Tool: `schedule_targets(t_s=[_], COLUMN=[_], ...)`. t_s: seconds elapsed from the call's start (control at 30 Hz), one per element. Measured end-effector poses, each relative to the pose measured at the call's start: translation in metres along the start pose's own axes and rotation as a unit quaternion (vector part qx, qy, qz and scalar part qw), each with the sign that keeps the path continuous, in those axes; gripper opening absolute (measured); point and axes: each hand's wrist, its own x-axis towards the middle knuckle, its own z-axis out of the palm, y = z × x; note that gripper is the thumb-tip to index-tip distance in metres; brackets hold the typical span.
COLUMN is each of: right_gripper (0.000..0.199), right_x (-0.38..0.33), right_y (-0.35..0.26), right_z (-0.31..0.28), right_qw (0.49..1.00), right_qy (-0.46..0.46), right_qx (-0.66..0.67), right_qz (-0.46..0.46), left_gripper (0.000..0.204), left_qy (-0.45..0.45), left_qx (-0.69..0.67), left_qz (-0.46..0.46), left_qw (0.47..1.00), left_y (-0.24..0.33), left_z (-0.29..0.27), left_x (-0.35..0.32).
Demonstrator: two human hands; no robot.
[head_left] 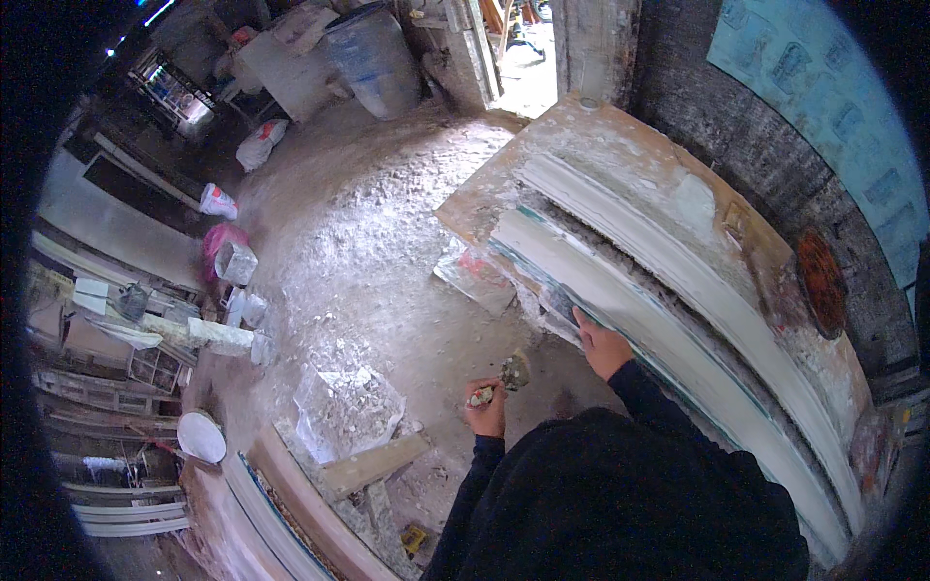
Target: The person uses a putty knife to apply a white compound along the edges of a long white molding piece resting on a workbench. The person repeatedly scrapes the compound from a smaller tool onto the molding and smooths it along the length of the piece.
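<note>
My left hand (486, 409) is closed round the plaster-crusted handle of a trowel (516, 370), held above the floor beside the table. Its blade carries greyish plaster. My right hand (604, 351) grips a flat grey scraper (558, 302), with the index finger stretched along it. The scraper touches or lies just over the near edge of a long white plaster moulding (620, 308) in a green-edged mould. How the right palm holds the tool is hidden. Farther right, a second white moulding (668, 252) runs alongside on the worktable (572, 126).
A blue barrel (373, 63) stands near the bright doorway. Plaster scraps lie on a white sheet (349, 412) on the floor, near a wooden board (376, 465). Buckets (218, 201) and bags line the left side. A rusty round plate (821, 283) rests at the table's far right.
</note>
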Motion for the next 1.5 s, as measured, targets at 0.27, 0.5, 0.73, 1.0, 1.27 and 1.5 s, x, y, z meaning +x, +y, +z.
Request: schedule_targets(t_s=[0.27, 0.5, 0.73, 1.0, 1.27, 1.5], right_gripper=[0.042, 0.043, 0.040, 0.043, 0.043, 0.043], right_x=[0.071, 0.119, 0.117, -0.040, -0.101, -0.138], right_y=[-0.034, -0.063, -0.049, 0.026, 0.052, 0.066], right_z=[0.011, 0.039, 0.065, -0.024, -0.068, -0.072], right_qw=[1.000, 0.999, 0.990, 0.989, 0.964, 0.956], right_qy=[0.004, -0.006, 0.034, 0.008, 0.142, 0.224], right_qx=[0.006, -0.010, 0.063, 0.139, 0.202, 0.150], right_qz=[-0.009, -0.033, -0.119, -0.044, 0.095, 0.114], left_gripper=[0.010, 0.011, 0.010, 0.007, 0.012, 0.008], left_qy=[0.040, 0.094, 0.078, -0.018, -0.399, -0.334], left_qx=[0.041, -0.020, -0.005, -0.046, -0.017, 0.058], left_qz=[0.010, 0.010, 0.024, -0.036, 0.154, 0.286], left_qw=[0.998, 0.995, 0.997, 0.998, 0.904, 0.896], left_y=[-0.015, 0.008, 0.004, 0.009, 0.042, 0.036], left_z=[-0.031, -0.043, -0.051, -0.011, 0.128, 0.113], left_x=[-0.014, -0.026, -0.029, -0.020, -0.007, 0.086])
